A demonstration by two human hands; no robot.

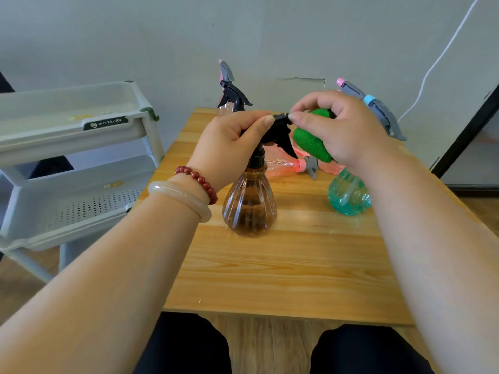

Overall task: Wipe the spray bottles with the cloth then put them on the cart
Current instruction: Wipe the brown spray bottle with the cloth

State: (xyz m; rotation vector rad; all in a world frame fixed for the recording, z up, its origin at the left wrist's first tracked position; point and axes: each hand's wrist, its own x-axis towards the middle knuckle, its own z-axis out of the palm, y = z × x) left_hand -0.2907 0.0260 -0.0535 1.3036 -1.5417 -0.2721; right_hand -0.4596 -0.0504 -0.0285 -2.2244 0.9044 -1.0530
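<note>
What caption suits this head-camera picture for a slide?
Left hand grips a brown spray bottle on the table; right hand, holding a green cloth, pinches its nozzle.

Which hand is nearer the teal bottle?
Right. The right hand, holding the cloth, is just above the teal bottle; the left hand grips the sprayer of the brown bottle, farther left.

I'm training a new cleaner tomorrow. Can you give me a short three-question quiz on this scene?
1. True or false: the left hand grips the amber bottle by its black spray head.
2. Which hand holds the green cloth? A: left hand. B: right hand. C: neither.
3. Fill in: the pink bottle lies on its ____ on the table.
Key: 1 true; 2 B; 3 side.
</note>
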